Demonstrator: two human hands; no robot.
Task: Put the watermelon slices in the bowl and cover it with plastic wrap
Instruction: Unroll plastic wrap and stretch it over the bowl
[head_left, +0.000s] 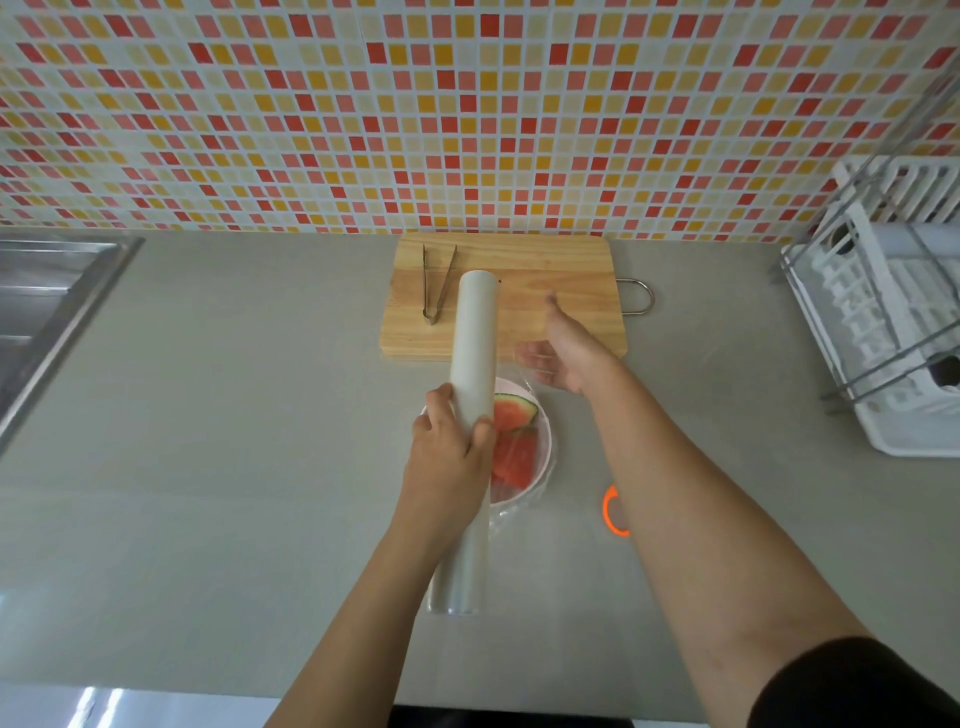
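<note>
A pink bowl (543, 415) sits on the grey counter with red watermelon slices (514, 441) in it. My left hand (449, 447) grips a long white roll of plastic wrap (475, 332) held over the bowl's left side. Clear film (524, 364) stretches from the roll across the bowl toward my right hand (563, 353). That hand is beyond the bowl's far right rim, fingers spread, touching the film's edge; whether it pinches the film I cannot tell.
A wooden cutting board (561, 280) lies behind the bowl with metal tongs (436, 283) on it. A steel sink (47, 312) is at the left. A white dish rack (893, 322) stands at the right. An orange ring mark (613, 512) shows on the counter.
</note>
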